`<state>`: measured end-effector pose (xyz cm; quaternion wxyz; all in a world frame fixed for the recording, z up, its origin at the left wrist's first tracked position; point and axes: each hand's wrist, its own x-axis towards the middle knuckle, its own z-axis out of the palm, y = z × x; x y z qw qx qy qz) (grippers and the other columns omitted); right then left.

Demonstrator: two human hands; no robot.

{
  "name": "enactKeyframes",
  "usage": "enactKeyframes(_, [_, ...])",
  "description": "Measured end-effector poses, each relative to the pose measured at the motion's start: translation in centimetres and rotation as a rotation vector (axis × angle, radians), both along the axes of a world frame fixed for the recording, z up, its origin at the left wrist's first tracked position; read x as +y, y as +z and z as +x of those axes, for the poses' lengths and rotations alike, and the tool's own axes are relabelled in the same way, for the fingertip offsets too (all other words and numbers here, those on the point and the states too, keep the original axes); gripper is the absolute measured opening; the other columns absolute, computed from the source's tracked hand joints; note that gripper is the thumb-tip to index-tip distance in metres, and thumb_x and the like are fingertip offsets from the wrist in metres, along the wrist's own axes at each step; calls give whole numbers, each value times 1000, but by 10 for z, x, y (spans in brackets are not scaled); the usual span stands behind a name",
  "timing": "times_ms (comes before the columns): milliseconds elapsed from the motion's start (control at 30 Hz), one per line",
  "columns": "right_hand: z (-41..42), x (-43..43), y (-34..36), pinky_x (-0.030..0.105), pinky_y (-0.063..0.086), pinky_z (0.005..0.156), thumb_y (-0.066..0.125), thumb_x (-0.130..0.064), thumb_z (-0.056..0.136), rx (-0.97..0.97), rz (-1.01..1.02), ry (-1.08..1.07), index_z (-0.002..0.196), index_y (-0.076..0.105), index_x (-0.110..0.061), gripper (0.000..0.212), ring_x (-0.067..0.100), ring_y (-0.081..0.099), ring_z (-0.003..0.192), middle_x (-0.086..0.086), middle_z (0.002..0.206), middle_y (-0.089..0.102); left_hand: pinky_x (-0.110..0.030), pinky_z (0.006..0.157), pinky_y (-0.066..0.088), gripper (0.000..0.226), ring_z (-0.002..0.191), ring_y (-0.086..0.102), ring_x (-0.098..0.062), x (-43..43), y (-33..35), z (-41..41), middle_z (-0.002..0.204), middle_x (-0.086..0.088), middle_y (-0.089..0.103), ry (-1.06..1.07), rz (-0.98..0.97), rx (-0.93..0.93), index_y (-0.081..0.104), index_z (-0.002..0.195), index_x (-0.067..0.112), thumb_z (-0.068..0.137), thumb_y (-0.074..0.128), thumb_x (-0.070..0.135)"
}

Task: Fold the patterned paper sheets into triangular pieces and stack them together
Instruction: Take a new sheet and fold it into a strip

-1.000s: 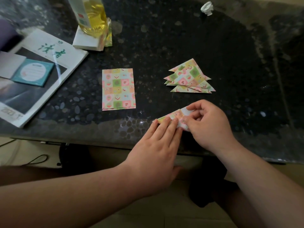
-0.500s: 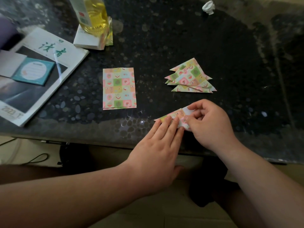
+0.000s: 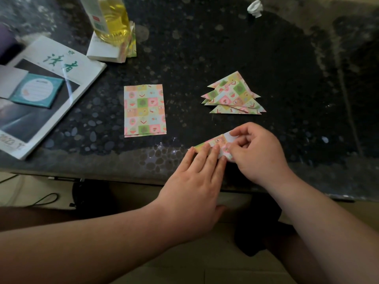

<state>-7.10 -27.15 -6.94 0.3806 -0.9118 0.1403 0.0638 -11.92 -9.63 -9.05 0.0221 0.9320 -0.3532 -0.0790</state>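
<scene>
Now folded strip (image 3: 212, 144) angled up-right; left hand (image 3: 196, 177) flat atop, right hand (image 3: 256, 152) pinching end.

Far to the left of the fingers (image 3: 207, 153), a magazine (image 3: 61, 64) on the desk (image 3: 205, 48) carries two large green Chinese characters — 读者. Its near corner shows pale digits, too blurred to read. The bottle label (image 3: 96, 15) beyond has print too small to read.

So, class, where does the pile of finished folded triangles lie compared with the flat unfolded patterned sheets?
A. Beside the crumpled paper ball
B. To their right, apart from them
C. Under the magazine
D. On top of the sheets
B: the pile of folded triangles lies on bare tabletop right of the flat patterned sheets, with a clear gap between them.
</scene>
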Motion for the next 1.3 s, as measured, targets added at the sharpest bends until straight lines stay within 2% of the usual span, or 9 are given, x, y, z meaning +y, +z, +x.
enactKeyframes(100, [1,0,-1,40,61,72,73,-13,89,-4,5,-5,95,64,-32,21,11,68,69,-6,76,69,-62,123,16,98,156,9,-40,-1,1,0,167,-24,14,-3,16,6,5,155,1,94,42,68])
enactKeyframes(200, [1,0,-1,39,61,72,73,-14,89,-1,4,-1,95,63,-32,22,10,68,68,-6,76,69,-65,120,17,100,155,13,-43,-3,5,0,166,-26,17,-7,49,29,11,158,0,94,42,69])
enactKeyframes(233, [1,-1,-2,37,60,71,73,-14,90,2,2,0,95,63,-32,21,10,68,68,-7,76,69,-66,120,15,99,155,10,-44,-4,7,0,167,-26,13,-9,57,35,8,159,-1,95,40,69])
enactKeyframes(367, [1,-2,-2,30,56,67,73,-15,89,5,2,-7,91,62,-34,22,5,65,65,-8,75,69,-67,121,0,95,154,-13,-44,-11,15,-2,166,-24,-17,-24,81,47,-23,150,2,100,23,68])
enactKeyframes(433, [1,-2,-2,27,55,66,73,-16,89,11,-7,-7,91,62,-35,22,5,65,65,-8,75,69,-67,120,-2,95,153,-18,-45,-13,18,-1,164,-24,-24,-26,110,69,-28,148,2,100,21,68])
enactKeyframes(600, [2,-1,1,29,55,70,74,-16,89,29,0,-3,98,62,-34,23,7,66,72,-8,78,69,-66,120,-3,97,152,-23,-44,-13,18,0,162,-24,-29,-35,156,88,-32,146,1,100,21,68])
enactKeyframes(967, [3,2,5,27,55,71,74,-14,88,46,-9,5,104,61,-33,28,6,66,73,-8,76,68,-64,121,1,99,155,-16,-40,-9,16,2,166,-22,-20,-38,154,68,-24,152,0,100,25,68])
enactKeyframes(1300, [3,2,6,31,56,74,75,-14,85,50,-4,11,100,60,-34,29,6,66,72,-8,73,69,-58,124,-4,98,153,-27,-33,-11,20,3,163,-19,-30,-7,197,107,-28,152,3,99,18,71])
